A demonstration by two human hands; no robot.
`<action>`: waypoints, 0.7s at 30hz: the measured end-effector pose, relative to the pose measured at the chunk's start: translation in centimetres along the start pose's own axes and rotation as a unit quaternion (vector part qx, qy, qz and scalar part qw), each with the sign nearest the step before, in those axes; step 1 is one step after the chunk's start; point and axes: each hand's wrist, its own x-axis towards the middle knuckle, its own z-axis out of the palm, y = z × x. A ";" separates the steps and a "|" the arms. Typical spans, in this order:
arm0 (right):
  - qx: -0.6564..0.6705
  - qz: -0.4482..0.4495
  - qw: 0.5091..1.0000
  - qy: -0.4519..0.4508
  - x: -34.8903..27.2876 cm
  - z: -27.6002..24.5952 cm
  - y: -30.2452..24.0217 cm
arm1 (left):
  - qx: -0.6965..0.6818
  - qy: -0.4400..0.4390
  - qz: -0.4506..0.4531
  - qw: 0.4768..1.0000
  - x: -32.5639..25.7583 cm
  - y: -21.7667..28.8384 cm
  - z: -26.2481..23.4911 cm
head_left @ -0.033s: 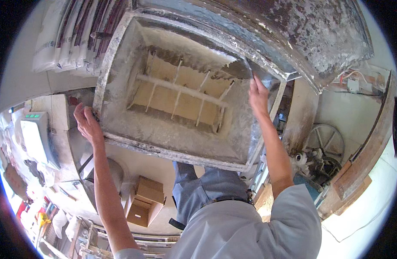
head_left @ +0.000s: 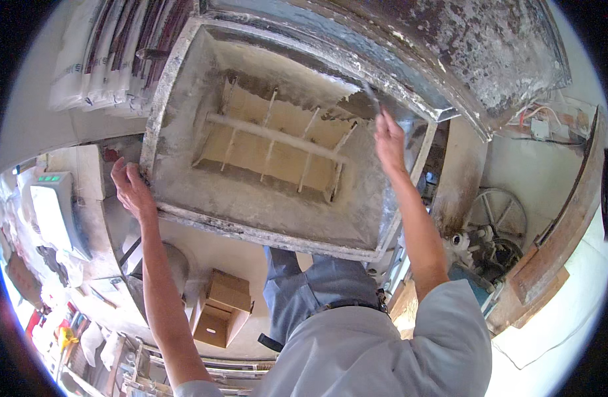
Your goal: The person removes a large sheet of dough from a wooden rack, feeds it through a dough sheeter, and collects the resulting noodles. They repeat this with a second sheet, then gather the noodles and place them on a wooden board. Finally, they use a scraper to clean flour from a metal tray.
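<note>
A grey, residue-coated metal mixing trough [head_left: 251, 202] fills the middle of the view. Inside it runs a horizontal shaft [head_left: 277, 137] with several thin cross rods, over pale yellowish powdery material [head_left: 248, 149]. My right hand [head_left: 390, 142] is closed round the dark handle of a thin tool [head_left: 371, 96]. Its pale blade, smeared by motion, lies against the far inner wall near the right corner; its exact kind is unclear. At the trough's left edge my left hand [head_left: 133, 192] rests with bent fingers hooked at the rim, the thumb side partly hidden.
A raised, crusty lid [head_left: 469, 59] stands behind the trough. Stacked plastic-wrapped bags [head_left: 119, 53] are at the far left, above a scale-like device [head_left: 56, 212]. An open cardboard box [head_left: 221, 308] sits on the floor. A spoked wheel and machinery [head_left: 496, 218] stand at right.
My right hand has shifted slightly left with the tool, whose blade has slid left along the far wall. My left hand stays at the rim.
</note>
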 end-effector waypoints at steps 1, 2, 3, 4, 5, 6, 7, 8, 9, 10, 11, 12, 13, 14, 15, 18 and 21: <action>-0.002 -0.027 1.000 -0.007 0.8 1.4 -0.1 | -0.002 -0.003 0.009 1.000 0.0 -0.1 0.0; 0.015 -0.048 0.998 -0.027 1.3 2.8 0.0 | -0.002 -0.002 0.009 1.000 -0.1 -0.2 0.0; 0.019 -0.056 0.998 -0.018 1.6 3.9 0.2 | -0.001 -0.003 0.019 1.000 -0.1 -0.4 -0.1; 0.041 -0.059 0.997 -0.025 1.6 4.9 0.6 | -0.003 -0.002 0.042 0.999 -0.1 -0.5 -0.1; 0.068 -0.058 0.994 -0.060 1.3 4.7 1.1 | -0.001 -0.003 0.024 1.000 -0.2 -0.6 0.0; 0.051 -0.033 0.998 -0.024 0.9 4.7 1.5 | -0.003 -0.003 0.023 1.000 -0.2 -0.7 0.0; 0.041 -0.009 0.999 -0.013 0.2 3.4 2.0 | -0.007 0.000 0.023 1.000 -0.1 -0.7 0.1; 0.033 0.005 0.999 0.011 -0.6 1.4 2.2 | -0.013 0.005 0.022 1.000 -0.1 -0.7 0.1; 0.049 0.046 0.998 0.014 -1.4 -0.8 2.3 | -0.020 0.008 0.029 0.999 0.0 -0.7 0.2; 0.042 0.037 0.998 0.007 -1.3 -2.0 2.1 | -0.026 0.014 0.035 0.999 0.0 -0.7 0.2; 0.037 0.026 0.999 0.010 -1.3 -2.9 1.8 | -0.032 0.021 0.049 0.998 0.0 -0.6 0.2; 0.033 0.043 0.998 0.012 -1.1 -3.1 1.3 | -0.028 0.018 0.031 0.999 0.0 -0.5 0.2; 0.009 0.040 0.999 -0.003 -0.2 -2.4 0.6 | -0.026 0.013 0.025 0.999 0.0 -0.4 0.3; 0.043 0.028 0.998 -0.036 0.7 -1.1 -0.2 | -0.022 0.011 0.013 1.000 0.0 -0.3 0.2; 0.074 0.040 0.994 -0.070 1.7 1.1 -1.0 | -0.023 0.012 0.022 0.999 -0.1 -0.2 0.2; 0.116 -0.042 0.985 -0.121 3.9 8.9 -3.0 | -0.027 0.009 0.029 0.999 -0.3 -0.1 0.0; 0.099 -0.060 0.982 -0.149 3.7 9.9 -3.8 | -0.030 0.000 0.029 0.999 -0.2 -0.2 0.0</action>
